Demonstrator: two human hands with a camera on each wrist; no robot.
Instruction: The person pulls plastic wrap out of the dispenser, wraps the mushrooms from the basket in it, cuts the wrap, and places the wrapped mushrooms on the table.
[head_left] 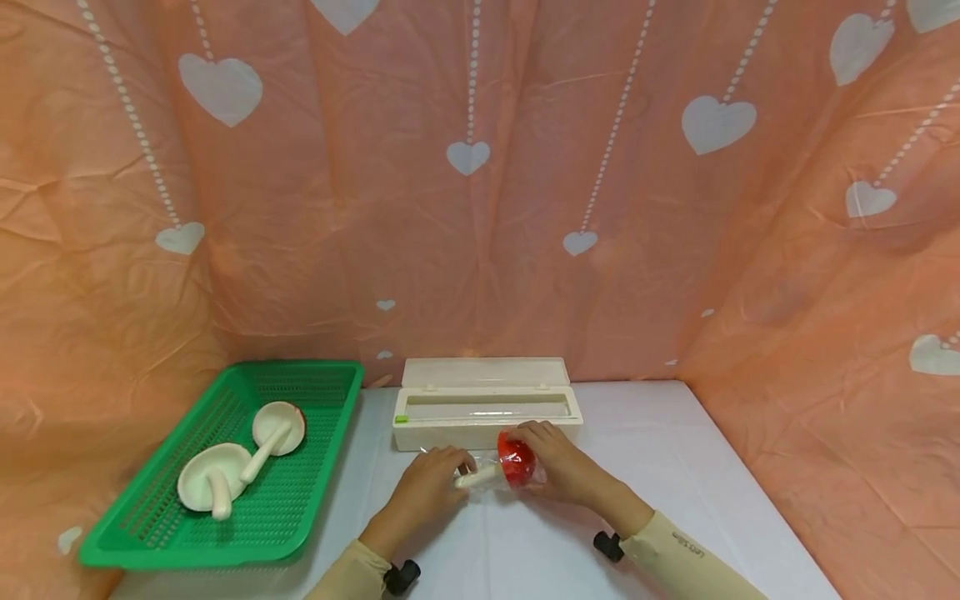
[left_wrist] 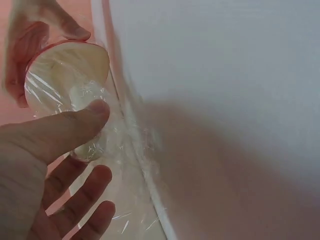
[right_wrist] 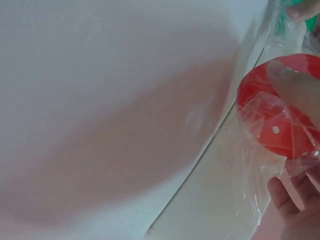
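Observation:
A ladle (head_left: 515, 460) with a red bowl back and a cream handle is held over the table, just in front of a white cling film box (head_left: 450, 437). My left hand (head_left: 431, 485) pinches its handle between thumb and forefinger; the other fingers hang apart in the left wrist view. My right hand (head_left: 566, 468) grips the bowl from the right, with its thumb (right_wrist: 295, 90) on the white-dotted red back. Clear film (left_wrist: 45, 90) covers the bowl's cream inside, and loose film (right_wrist: 245, 185) trails around the ladle.
At the left stands a green mesh basket (head_left: 292, 500) with two more ladles, one nearer (head_left: 193, 483) and one farther (head_left: 272, 417). The film box's lid (head_left: 486, 372) is raised at the back. A peach curtain (head_left: 420, 233) with hearts surrounds the white table (head_left: 645, 450).

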